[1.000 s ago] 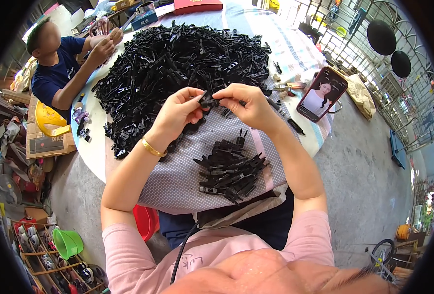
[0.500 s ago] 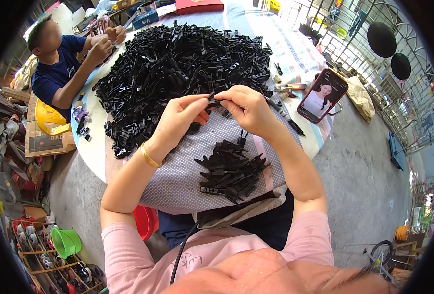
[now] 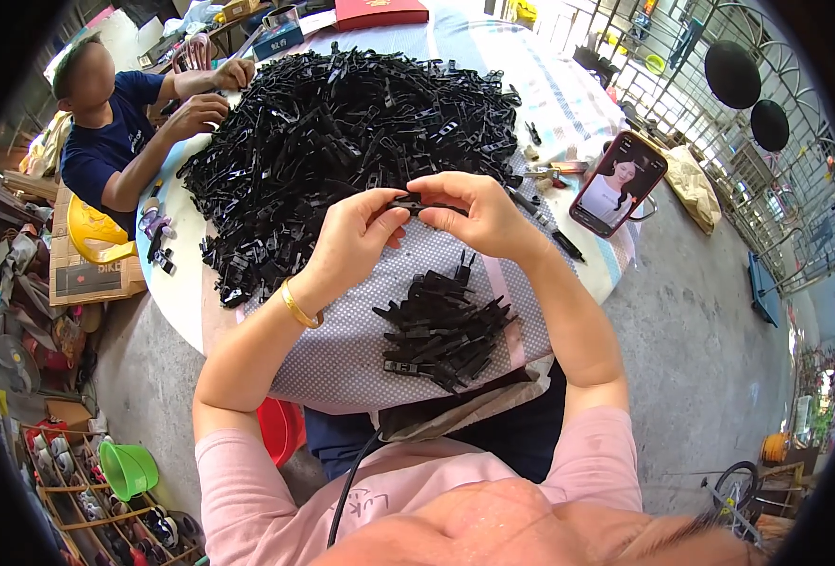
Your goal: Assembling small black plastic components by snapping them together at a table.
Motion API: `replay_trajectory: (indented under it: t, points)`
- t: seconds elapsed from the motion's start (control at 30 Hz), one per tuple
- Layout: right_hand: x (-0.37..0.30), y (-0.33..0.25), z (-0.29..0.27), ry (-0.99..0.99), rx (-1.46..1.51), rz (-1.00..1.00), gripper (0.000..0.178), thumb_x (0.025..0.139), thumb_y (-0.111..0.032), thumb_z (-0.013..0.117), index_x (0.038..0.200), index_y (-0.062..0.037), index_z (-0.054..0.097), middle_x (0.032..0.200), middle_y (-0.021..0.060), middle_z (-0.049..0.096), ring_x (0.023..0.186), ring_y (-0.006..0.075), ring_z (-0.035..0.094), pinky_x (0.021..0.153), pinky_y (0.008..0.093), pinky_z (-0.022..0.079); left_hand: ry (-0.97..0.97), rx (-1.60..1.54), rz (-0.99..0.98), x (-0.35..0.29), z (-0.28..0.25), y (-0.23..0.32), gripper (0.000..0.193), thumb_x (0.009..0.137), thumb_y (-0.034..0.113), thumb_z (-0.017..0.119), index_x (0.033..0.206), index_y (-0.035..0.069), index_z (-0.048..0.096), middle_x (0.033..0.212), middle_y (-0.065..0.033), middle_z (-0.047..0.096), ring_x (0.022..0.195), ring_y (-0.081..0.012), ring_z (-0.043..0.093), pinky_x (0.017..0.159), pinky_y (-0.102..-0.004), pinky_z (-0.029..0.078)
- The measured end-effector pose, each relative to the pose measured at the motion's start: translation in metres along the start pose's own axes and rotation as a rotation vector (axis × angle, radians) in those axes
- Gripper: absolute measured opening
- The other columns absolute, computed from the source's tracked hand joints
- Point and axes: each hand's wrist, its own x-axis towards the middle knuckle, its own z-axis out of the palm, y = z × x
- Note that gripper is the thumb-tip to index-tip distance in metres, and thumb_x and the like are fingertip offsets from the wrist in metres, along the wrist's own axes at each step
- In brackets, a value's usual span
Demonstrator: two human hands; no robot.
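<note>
A black plastic clip (image 3: 423, 203) is pinched between the fingertips of my two hands, just over the near edge of a big heap of black clips (image 3: 342, 123). My left hand (image 3: 353, 234), with a gold bangle at the wrist, grips its left end. Thumb and fingers of my right hand (image 3: 479, 221) close on the right end. The fingers cover much of the clip. Between my forearms, a smaller pile of black clips (image 3: 446, 330) lies on the dotted tablecloth (image 3: 332, 363) near the table's front edge.
At the right, a phone (image 3: 617, 184) stands propped beside metal tools and a black pen-like stick (image 3: 559, 238). Across the heap, a person in a dark blue shirt (image 3: 106, 156) sits with both hands at its left edge. A red box (image 3: 380, 11) lies at the back.
My hands have shifted slightly and the clip between them now lies more level. The other person's hands have parted and come down to the heap's edge.
</note>
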Motion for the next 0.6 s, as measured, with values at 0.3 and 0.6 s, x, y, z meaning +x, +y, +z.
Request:
replay_trajectory:
  t: [0.3, 0.6]
  points:
    - [-0.001, -0.007, -0.003, 0.079, -0.097, 0.017, 0.024, 0.080, 0.000, 0.063, 0.103, 0.0031, 0.060, 0.093, 0.0062, 0.064, 0.089, 0.0105, 0.059, 0.079, 0.0230, 0.049, -0.117, -0.157, 0.035, -0.002, -0.007, 0.005, 0.025, 0.085, 0.007, 0.058, 0.107, -0.004, 0.058, 0.076, -0.0014, 0.061, 0.067, -0.0056, 0.057, 0.061, -0.0190, 0.048]
    - [0.005, 0.056, -0.087, 0.584, -0.785, -0.060, 0.030, 0.081, -0.012, 0.055, 0.107, 0.0034, 0.058, 0.100, 0.0194, 0.062, 0.089, 0.0284, 0.062, 0.079, 0.0351, 0.048, -0.635, 0.267, 0.409, -0.011, 0.003, 0.014, 0.025, 0.079, 0.013, 0.065, 0.102, 0.004, 0.064, 0.100, -0.0086, 0.058, 0.096, -0.0228, 0.053, 0.084, -0.0334, 0.043]
